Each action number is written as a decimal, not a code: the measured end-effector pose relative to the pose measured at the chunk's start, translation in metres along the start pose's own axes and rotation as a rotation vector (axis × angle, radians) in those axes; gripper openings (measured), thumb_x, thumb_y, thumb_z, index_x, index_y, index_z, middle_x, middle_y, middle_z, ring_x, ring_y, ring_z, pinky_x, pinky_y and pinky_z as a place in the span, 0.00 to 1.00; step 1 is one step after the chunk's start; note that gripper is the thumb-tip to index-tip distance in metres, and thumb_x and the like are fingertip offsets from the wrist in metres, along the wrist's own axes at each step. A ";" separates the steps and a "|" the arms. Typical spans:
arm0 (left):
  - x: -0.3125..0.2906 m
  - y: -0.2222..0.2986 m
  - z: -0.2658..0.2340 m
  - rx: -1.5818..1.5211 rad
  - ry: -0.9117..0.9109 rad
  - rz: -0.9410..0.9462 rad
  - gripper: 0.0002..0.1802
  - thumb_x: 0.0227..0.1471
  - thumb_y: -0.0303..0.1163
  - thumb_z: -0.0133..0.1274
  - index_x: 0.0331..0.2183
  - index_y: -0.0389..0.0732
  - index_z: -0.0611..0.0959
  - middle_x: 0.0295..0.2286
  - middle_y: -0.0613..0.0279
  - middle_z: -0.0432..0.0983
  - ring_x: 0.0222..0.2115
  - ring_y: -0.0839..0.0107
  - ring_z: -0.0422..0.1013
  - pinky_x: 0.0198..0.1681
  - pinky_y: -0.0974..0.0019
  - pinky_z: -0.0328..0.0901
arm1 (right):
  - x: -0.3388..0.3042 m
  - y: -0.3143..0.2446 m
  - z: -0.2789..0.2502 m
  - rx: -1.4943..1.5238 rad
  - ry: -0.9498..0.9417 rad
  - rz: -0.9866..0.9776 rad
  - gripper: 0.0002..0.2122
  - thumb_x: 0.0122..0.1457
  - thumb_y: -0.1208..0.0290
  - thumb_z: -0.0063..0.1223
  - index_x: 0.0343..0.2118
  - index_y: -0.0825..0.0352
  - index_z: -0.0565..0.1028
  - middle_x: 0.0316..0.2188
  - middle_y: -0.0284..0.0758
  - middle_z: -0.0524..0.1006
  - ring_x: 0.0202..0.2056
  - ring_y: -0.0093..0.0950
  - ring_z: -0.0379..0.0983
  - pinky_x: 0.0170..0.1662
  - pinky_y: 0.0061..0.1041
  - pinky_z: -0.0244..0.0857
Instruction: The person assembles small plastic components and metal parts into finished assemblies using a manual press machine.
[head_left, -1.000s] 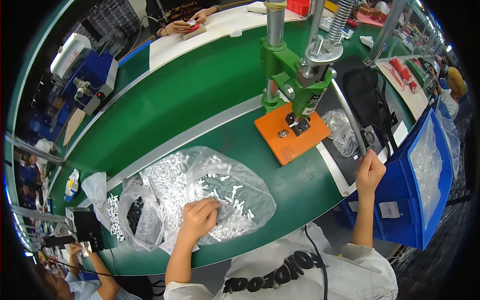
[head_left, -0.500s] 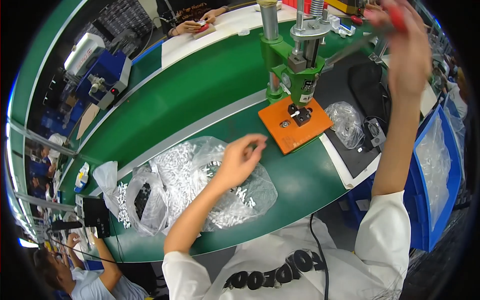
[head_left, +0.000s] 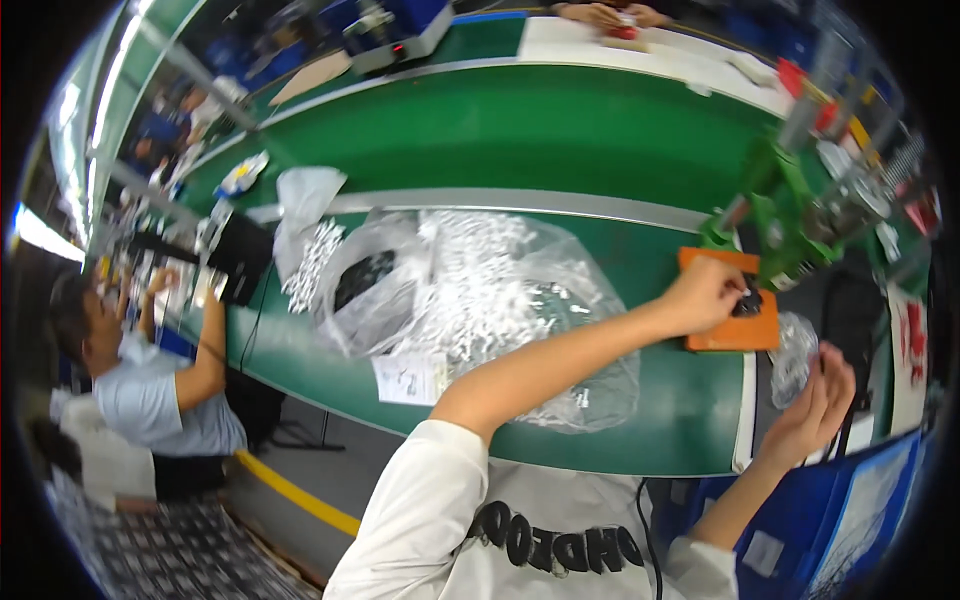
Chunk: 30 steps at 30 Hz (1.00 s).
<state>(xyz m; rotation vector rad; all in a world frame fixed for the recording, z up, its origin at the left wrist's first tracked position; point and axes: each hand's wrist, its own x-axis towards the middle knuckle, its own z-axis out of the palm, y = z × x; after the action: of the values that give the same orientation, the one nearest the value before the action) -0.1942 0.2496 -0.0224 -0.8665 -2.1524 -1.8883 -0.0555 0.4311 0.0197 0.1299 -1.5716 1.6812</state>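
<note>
My left hand [head_left: 708, 297] reaches over the orange base plate [head_left: 715, 338] of a green hand press [head_left: 785, 215]. Its fingers are pinched together at the small black fixture [head_left: 746, 300] on that plate; whatever is between them is too small to make out. My right hand [head_left: 815, 408] is beside a crumpled clear plastic bag [head_left: 793, 350], right of the plate, with its fingers stretched out and nothing visible in them. The press is blurred in this view.
Left of the press, small white plastic parts [head_left: 470, 270] lie heaped on spread clear plastic. An open bag [head_left: 375, 315] holds dark pieces, with a printed paper [head_left: 410, 378] nearby. Blue bins [head_left: 850, 530] stand at lower right. A co-worker [head_left: 165, 370] sits at far left.
The view has swung left. My left hand has moved from above the white parts to the black fixture. My right hand has left the raised press lever and come down beside the clear bag.
</note>
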 end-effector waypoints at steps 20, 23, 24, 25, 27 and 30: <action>-0.251 0.102 -0.385 0.909 0.994 -0.182 0.08 0.52 0.26 0.61 0.36 0.34 0.85 0.30 0.60 0.83 0.27 0.78 0.74 0.35 0.73 0.69 | -0.084 0.024 0.039 -0.330 -0.705 0.512 0.03 0.63 0.79 0.48 0.35 0.72 0.73 0.28 0.35 0.77 0.29 0.21 0.73 0.35 0.19 0.66; -0.309 0.090 -0.449 1.097 1.089 -0.328 0.08 0.52 0.26 0.60 0.36 0.34 0.85 0.30 0.60 0.83 0.28 0.77 0.76 0.35 0.72 0.69 | -0.083 0.027 0.045 -0.316 -0.683 0.568 0.04 0.63 0.78 0.50 0.35 0.72 0.74 0.27 0.35 0.77 0.28 0.21 0.72 0.34 0.18 0.65; -0.328 0.082 -0.465 1.037 1.140 -0.354 0.08 0.52 0.26 0.60 0.36 0.34 0.85 0.30 0.59 0.83 0.29 0.76 0.77 0.34 0.72 0.69 | -0.084 0.028 0.045 -0.350 -0.697 0.538 0.04 0.63 0.77 0.50 0.35 0.72 0.74 0.27 0.35 0.77 0.28 0.20 0.72 0.34 0.18 0.65; -0.347 0.075 -0.477 1.089 1.163 -0.403 0.07 0.53 0.26 0.59 0.36 0.35 0.85 0.29 0.58 0.83 0.30 0.76 0.78 0.34 0.72 0.69 | -0.085 0.029 0.044 -0.385 -0.708 0.508 0.04 0.63 0.77 0.50 0.36 0.72 0.74 0.27 0.35 0.77 0.28 0.20 0.72 0.34 0.18 0.65; -0.368 0.063 -0.481 1.103 1.171 -0.508 0.07 0.53 0.27 0.59 0.35 0.36 0.85 0.28 0.58 0.83 0.28 0.76 0.78 0.32 0.72 0.68 | -0.085 0.029 0.042 -0.411 -0.711 0.498 0.04 0.63 0.77 0.50 0.36 0.72 0.74 0.27 0.35 0.77 0.28 0.20 0.72 0.33 0.18 0.65; -0.373 0.051 -0.468 1.154 1.135 -0.571 0.07 0.53 0.29 0.59 0.34 0.36 0.85 0.28 0.58 0.83 0.26 0.76 0.77 0.29 0.72 0.66 | -0.083 0.033 0.042 -0.423 -0.701 0.517 0.04 0.63 0.76 0.50 0.36 0.72 0.74 0.27 0.34 0.77 0.27 0.20 0.72 0.33 0.18 0.64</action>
<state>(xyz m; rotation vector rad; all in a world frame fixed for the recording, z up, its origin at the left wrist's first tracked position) 0.0185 -0.3106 -0.0622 0.8737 -2.0897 -0.5316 -0.0385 0.3582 -0.0447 0.1033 -2.6369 1.7241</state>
